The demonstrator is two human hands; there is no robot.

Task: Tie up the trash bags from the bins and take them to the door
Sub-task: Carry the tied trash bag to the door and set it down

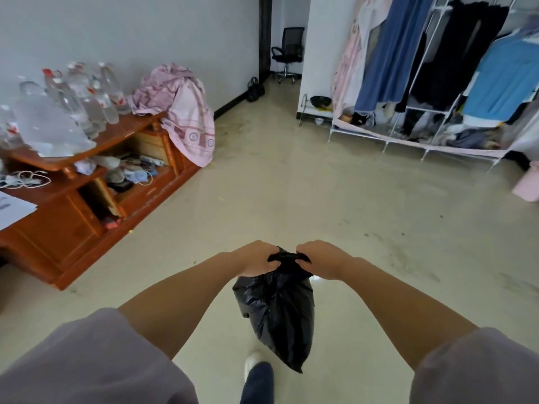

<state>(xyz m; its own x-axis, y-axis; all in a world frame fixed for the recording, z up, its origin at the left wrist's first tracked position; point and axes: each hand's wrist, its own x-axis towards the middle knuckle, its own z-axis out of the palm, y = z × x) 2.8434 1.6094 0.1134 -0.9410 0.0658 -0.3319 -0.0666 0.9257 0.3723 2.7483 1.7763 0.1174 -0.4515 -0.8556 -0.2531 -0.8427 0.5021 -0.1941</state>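
The black trash bag (277,313) is glossy, creased plastic, bulging in its upper half and tapering to a point at the bottom, with its mouth gathered into a bunched neck at the top. It hangs in the air above the pale floor (291,199), its lower tip just over a shoe (253,363) and a dark trouser leg (258,383). Beyond the knuckles the floor lies open and bare toward a doorway with an office chair (287,52) in it. Out past the left hand (256,259) runs the edge of a low wooden cabinet (87,217), loaded with plastic bottles (84,94) and a pink cloth (186,118); out past the right hand (323,259) stands a clothes rack (437,83) on thin white legs, well apart from the bag. Both hands are clenched on the gathered neck, one on each side, fingers curled into the plastic so that a short twist of bag shows between the two fists. The body of the bag hangs directly below the fingers, between the two bare forearms
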